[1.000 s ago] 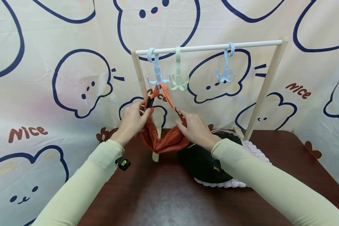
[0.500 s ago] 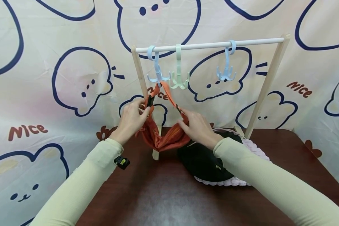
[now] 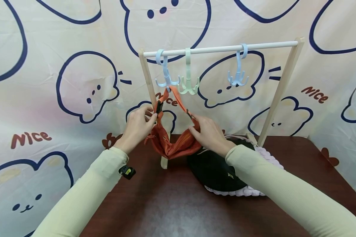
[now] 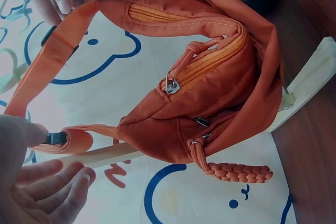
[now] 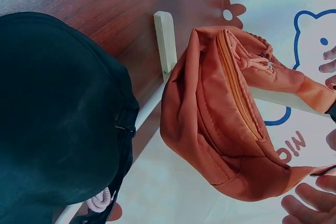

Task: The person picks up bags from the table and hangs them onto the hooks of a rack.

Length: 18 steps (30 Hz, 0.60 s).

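An orange waist bag (image 3: 182, 144) hangs low from its strap (image 3: 177, 95), which loops over the lower prong of the left blue hook hanger (image 3: 167, 78). On the bag's left side, my left hand (image 3: 137, 126) pinches the strap by its black buckle (image 4: 56, 138), thumb on top and fingers below. At the opposite end my right hand (image 3: 210, 133) holds the bag's strap end between thumb and fingers. Facing the left wrist camera are the bag's zips, a metal puller (image 4: 172, 85) and a braided cord (image 4: 239, 172) that dangles free.
A white rail (image 3: 213, 49) on wooden posts (image 3: 280, 93) also carries a green hook hanger (image 3: 188, 77) and another blue one (image 3: 238, 74). Under my right forearm, a black bag (image 3: 210, 171) lies over a lilac bumpy-edged item (image 3: 268, 158) on the dark wooden table (image 3: 166, 200).
Both hands have shifted very slightly right with the bag's sides between them. The bag still hangs from the same hook, and its lower part has moved a little.
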### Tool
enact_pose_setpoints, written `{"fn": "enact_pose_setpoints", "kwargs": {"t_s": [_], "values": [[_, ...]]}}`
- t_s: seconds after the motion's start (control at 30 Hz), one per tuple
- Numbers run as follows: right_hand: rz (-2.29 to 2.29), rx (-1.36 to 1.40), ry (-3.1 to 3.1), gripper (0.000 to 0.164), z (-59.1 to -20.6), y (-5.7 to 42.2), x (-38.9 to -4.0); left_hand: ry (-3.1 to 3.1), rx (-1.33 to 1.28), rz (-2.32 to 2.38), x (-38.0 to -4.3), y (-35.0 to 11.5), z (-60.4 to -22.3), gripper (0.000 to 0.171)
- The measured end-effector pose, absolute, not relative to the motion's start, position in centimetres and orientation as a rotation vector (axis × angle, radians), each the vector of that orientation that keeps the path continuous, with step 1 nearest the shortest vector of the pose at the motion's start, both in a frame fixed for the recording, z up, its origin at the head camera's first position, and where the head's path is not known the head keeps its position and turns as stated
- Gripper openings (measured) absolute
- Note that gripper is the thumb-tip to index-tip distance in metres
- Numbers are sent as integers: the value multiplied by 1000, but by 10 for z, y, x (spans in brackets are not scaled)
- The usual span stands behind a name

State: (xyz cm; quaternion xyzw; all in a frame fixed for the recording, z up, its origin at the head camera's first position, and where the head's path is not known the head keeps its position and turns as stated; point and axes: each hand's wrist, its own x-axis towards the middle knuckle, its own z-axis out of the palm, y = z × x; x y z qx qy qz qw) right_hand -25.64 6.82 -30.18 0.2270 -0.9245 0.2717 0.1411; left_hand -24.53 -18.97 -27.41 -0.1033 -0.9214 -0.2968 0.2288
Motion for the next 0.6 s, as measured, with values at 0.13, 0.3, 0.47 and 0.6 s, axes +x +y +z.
{"fn": "enact_pose_setpoints", "kwargs": {"t_s": [0.13,0.3,0.47,0.6], "values": [[775,646,-2673,52,-303,70,-257,-2537,-277,-817,-244,-190,-275,25],[794,645,-2687,50,-304,74,-258,-2547,-258,-828,-242,-189,-277,25],[819,658,-2685,52,-304,78,-259,-2548,-257,-837,-240,-187,-277,24],[822,669,-2681,51,-304,81,-260,-2554,-273,-835,-239,-185,-277,26]]}}
